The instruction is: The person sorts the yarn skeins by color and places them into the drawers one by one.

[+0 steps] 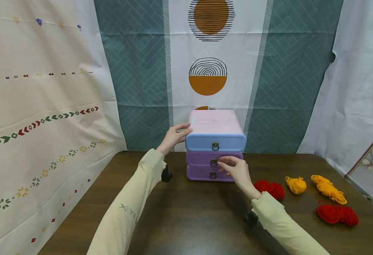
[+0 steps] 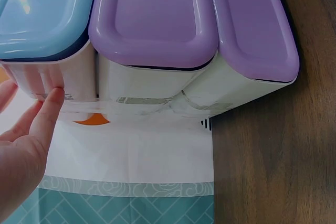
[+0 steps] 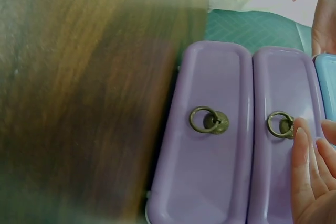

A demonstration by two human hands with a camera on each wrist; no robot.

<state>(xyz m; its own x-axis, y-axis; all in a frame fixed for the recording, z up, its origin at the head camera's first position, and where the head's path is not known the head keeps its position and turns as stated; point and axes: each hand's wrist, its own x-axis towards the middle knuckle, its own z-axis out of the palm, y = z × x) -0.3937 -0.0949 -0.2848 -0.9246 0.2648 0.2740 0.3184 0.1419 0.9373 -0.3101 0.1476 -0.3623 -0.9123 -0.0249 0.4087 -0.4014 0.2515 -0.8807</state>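
A stack of three small drawers stands at the back of the table, its pink top (image 1: 215,122) over a light blue drawer front (image 1: 199,143) and two purple fronts, the middle drawer (image 1: 197,158) and the bottom drawer (image 1: 199,173). Each front carries a bronze ring pull. My left hand (image 1: 174,136) rests against the upper left side of the stack, its fingertips touching the pink casing (image 2: 79,77) in the left wrist view. Close by the middle ring pull (image 3: 278,125) is my right hand (image 1: 237,170), fingers extended, gripping nothing.
To the right on the wooden table (image 1: 180,219) lie two red yarn bundles, one (image 1: 270,189) near my right wrist and another (image 1: 337,214) farther right. Two yellow bundles, a small one (image 1: 296,185) and a longer one (image 1: 328,189), lie there too. Patterned cloth (image 1: 141,71) hangs behind.
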